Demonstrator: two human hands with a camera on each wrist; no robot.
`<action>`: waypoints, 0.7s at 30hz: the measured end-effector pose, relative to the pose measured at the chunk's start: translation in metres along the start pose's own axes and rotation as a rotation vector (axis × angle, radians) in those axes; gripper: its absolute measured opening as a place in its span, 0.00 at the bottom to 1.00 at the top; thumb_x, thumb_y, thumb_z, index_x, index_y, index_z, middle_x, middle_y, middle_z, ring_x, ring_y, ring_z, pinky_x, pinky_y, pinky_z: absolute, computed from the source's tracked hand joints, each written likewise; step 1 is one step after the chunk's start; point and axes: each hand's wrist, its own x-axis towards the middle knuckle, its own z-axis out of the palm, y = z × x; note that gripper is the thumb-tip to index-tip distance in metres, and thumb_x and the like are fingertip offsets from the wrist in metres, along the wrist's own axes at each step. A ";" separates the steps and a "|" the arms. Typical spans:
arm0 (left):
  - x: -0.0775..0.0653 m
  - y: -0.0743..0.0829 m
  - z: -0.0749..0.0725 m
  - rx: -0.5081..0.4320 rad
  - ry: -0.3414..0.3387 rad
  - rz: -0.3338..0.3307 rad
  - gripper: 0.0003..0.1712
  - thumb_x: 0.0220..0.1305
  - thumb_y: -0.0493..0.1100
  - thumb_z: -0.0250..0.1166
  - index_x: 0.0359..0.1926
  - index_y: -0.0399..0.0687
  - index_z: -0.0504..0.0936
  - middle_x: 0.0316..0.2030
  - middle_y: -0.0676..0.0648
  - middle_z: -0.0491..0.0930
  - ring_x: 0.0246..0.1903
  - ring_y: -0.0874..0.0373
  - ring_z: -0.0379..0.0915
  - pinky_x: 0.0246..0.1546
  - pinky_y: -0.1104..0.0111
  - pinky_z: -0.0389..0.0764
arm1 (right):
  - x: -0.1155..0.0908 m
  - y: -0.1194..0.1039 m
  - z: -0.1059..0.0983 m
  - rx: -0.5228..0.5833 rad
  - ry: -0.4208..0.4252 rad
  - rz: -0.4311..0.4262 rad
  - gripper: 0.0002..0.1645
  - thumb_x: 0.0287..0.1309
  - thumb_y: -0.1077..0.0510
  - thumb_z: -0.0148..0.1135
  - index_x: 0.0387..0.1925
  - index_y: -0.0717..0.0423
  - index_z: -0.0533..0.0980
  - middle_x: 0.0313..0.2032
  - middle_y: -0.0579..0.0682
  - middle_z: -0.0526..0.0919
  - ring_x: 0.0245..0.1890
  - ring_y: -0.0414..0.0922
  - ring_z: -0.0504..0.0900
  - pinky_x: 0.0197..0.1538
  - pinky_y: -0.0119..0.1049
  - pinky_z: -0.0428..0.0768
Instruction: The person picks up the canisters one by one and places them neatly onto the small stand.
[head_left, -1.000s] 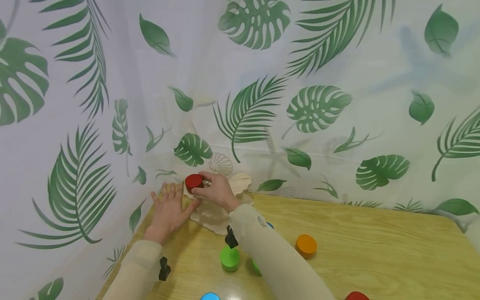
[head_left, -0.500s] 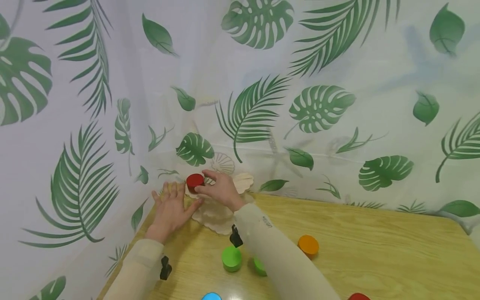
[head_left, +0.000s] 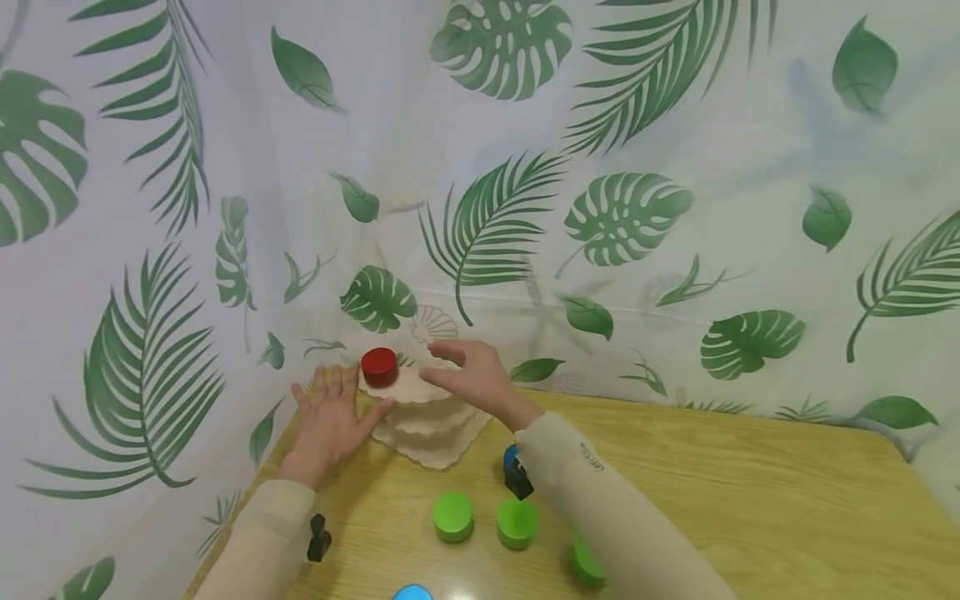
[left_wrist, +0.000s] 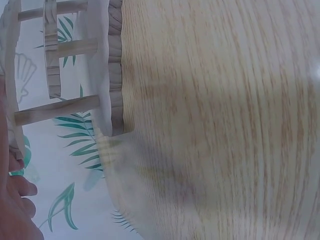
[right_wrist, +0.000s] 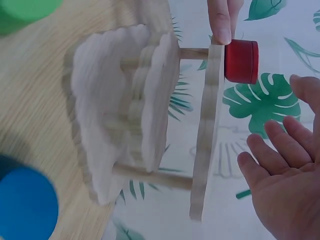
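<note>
A tiered wooden stand (head_left: 431, 454) with scalloped edges is in the back left corner of the table, its shelves joined by dowels. On its top shelf, near the left end, sits a red cylinder (head_left: 379, 367). My left hand (head_left: 330, 425) lies at the stand's left side with fingers extended; in the right wrist view, its fingertips (right_wrist: 223, 35) touch the top shelf's edge close to the cylinder. My right hand (head_left: 480, 379) hovers over the right part of the top shelf, fingers relaxed and holding nothing, apart from the cylinder.
Green cylinders (head_left: 453, 517) stand on the table in front of the stand, one partly behind the right sleeve. A dark blue cylinder (right_wrist: 27, 205) is right of the stand. A light blue one (head_left: 412, 592) is at the bottom edge. Leaf-printed cloth (head_left: 637, 275) walls the back and left.
My right hand has let go of the red cylinder and moved right, leaving it on the top shelf. The right forearm now covers the orange cylinder's spot. My left hand stays at the stand.
</note>
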 end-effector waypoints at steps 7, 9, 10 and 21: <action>0.000 0.000 0.001 0.001 -0.004 0.001 0.62 0.72 0.80 0.45 0.83 0.33 0.49 0.80 0.24 0.47 0.81 0.24 0.31 0.72 0.22 0.32 | -0.030 0.008 -0.022 0.028 -0.010 0.030 0.29 0.66 0.49 0.72 0.65 0.55 0.81 0.62 0.53 0.86 0.65 0.52 0.84 0.66 0.50 0.82; 0.000 0.000 0.001 -0.001 -0.003 0.003 0.62 0.72 0.80 0.46 0.83 0.34 0.49 0.80 0.24 0.48 0.81 0.24 0.32 0.72 0.22 0.32 | -0.039 0.012 -0.030 0.041 -0.006 0.031 0.28 0.66 0.49 0.72 0.63 0.55 0.82 0.61 0.53 0.87 0.63 0.52 0.85 0.64 0.50 0.84; 0.000 0.000 0.001 -0.005 -0.003 0.004 0.62 0.72 0.80 0.46 0.83 0.34 0.49 0.80 0.24 0.48 0.81 0.24 0.32 0.72 0.22 0.31 | -0.043 0.014 -0.034 0.058 -0.002 0.032 0.27 0.66 0.50 0.72 0.63 0.55 0.83 0.60 0.54 0.87 0.62 0.53 0.86 0.62 0.50 0.84; -0.001 0.002 0.002 -0.033 0.012 0.007 0.61 0.72 0.79 0.47 0.83 0.36 0.51 0.80 0.24 0.49 0.81 0.23 0.34 0.72 0.21 0.34 | -0.084 0.041 -0.078 0.041 0.050 0.059 0.22 0.67 0.51 0.72 0.58 0.56 0.84 0.53 0.55 0.90 0.56 0.52 0.89 0.57 0.44 0.87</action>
